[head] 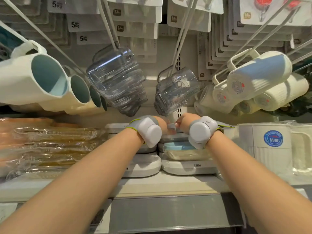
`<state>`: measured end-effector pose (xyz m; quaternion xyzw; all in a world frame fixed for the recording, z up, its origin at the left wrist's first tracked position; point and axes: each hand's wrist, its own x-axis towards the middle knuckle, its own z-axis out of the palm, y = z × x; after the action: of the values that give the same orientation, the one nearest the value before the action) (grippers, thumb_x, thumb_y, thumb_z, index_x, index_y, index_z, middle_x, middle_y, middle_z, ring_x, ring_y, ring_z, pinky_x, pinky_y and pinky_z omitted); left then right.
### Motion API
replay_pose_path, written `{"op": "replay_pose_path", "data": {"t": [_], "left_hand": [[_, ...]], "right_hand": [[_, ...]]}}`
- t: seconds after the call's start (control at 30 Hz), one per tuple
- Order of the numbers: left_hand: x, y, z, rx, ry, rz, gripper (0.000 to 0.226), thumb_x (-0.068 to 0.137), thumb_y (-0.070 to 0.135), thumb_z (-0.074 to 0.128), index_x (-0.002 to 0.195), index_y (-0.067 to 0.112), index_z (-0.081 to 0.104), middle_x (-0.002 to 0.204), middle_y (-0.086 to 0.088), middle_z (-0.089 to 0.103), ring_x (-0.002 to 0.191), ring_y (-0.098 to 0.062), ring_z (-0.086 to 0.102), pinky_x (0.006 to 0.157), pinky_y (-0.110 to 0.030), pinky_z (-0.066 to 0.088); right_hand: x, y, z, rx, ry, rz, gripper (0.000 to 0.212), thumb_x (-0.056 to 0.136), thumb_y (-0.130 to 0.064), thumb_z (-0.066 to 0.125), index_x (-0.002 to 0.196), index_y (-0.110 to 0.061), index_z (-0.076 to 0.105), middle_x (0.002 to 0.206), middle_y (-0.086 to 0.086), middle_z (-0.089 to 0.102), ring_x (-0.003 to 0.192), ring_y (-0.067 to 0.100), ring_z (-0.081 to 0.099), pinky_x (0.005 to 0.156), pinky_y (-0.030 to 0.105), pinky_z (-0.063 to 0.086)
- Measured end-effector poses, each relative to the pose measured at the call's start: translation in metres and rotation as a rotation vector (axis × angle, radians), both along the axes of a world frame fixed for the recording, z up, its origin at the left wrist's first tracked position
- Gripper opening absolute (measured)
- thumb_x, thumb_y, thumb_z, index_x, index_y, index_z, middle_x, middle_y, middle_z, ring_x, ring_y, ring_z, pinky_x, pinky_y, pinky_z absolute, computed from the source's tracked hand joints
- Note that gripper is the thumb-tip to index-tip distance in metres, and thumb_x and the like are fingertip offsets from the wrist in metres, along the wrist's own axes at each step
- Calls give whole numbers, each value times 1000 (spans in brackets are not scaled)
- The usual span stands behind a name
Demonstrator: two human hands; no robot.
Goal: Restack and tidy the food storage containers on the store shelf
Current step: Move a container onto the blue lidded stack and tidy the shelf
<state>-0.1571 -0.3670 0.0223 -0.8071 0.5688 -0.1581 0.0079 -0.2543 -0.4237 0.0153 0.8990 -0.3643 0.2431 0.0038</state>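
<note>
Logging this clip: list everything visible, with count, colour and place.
food storage containers: several, white, one blue-lidded, stacked centre shelf
wrapped trays: a stack, amber, shelf left
white pitcher: one, blue sticker, shelf right
clear cups: two hanging bunches, centre
cream cups: row, teal inside, hanging left
cream mugs: cluster, hanging right
carded packs: many, white, back wall
left hand: mostly hidden behind wrist device, on containers
right hand: likewise

Your left hand (163, 123) and right hand (183, 120) reach deep over the stacked white containers (187, 168) on the shelf (168, 184); clear jugs (116, 80) hang at twelve o'clock.
</note>
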Motion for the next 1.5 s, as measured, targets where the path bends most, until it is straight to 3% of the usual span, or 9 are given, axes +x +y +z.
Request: {"op": "replay_pose_path", "data": {"t": [0.13, 0.2, 0.3, 0.4, 0.57, 0.8, 1.1, 1.27, 1.5], "left_hand": [[-7, 24, 4, 15, 18, -5, 64, 93, 46, 43, 142, 6, 35, 146, -12, 43, 128, -27, 45, 110, -34, 31], [-13, 42, 10, -32, 27, -81, 69, 91, 48, 45, 145, 8, 29, 150, -9, 39, 135, -24, 40, 113, -36, 31], [-27, 63, 11, -38, 59, -234, 62, 90, 46, 49, 143, 18, 34, 147, -1, 43, 131, -17, 44, 111, -27, 30], [-39, 71, 1, 120, 119, -244, 61, 86, 55, 49, 139, 25, 41, 138, 1, 50, 116, -14, 51, 106, -27, 34], [-39, 59, -21, 143, 161, -230, 74, 80, 59, 56, 142, 23, 35, 148, 1, 40, 130, -20, 45, 111, -29, 32], [-33, 74, -23, 71, 191, -303, 75, 83, 51, 59, 144, 18, 31, 149, -3, 39, 134, -19, 39, 114, -31, 27], [1, 174, 4, -236, 100, -261, 63, 80, 52, 61, 136, 30, 43, 139, 1, 46, 128, -15, 43, 95, -20, 30], [50, 247, 13, -450, 155, -206, 54, 74, 49, 68, 123, 28, 58, 110, 9, 60, 102, -9, 56, 83, -19, 37], [107, 311, 9, -527, 211, -245, 37, 72, 58, 65, 92, 27, 69, 90, 3, 71, 85, -11, 63, 77, -29, 50]], "right_hand": [[-9, 13, 5, 11, 63, -61, 35, 94, -16, 46, 123, 1, 58, 125, 18, 61, 93, 27, 55, 65, 25, 39], [-20, 19, 9, 0, 56, -114, 30, 92, -17, 50, 114, -2, 62, 103, 15, 61, 84, 24, 48, 68, 27, 37], [-34, 24, 5, -42, -24, -168, 9, 87, -18, 54, 89, -11, 59, 87, 8, 54, 81, 27, 51, 70, 29, 40], [-35, 29, 1, 6, -20, -212, 17, 86, -22, 57, 77, -11, 47, 83, 6, 52, 82, 27, 52, 70, 30, 41], [-24, 20, -19, 71, 5, -260, 50, 82, -31, 60, 121, -8, 38, 118, 14, 61, 106, 33, 61, 79, 38, 46], [-31, 54, 2, 83, 12, -233, 62, 92, -28, 51, 140, -2, 20, 128, 11, 58, 117, 27, 57, 90, 34, 45], [-19, 131, 22, -63, -138, 20, 40, 91, -40, 47, 111, -8, 57, 123, 13, 61, 106, 30, 57, 84, 33, 43], [20, 186, 19, -34, -329, 214, 54, 94, -47, 39, 105, -5, 70, 103, 14, 67, 86, 25, 53, 75, 26, 38], [65, 248, 14, 75, -510, 308, 66, 90, -59, 32, 96, -10, 75, 94, 8, 66, 86, 23, 57, 76, 28, 38]]}}
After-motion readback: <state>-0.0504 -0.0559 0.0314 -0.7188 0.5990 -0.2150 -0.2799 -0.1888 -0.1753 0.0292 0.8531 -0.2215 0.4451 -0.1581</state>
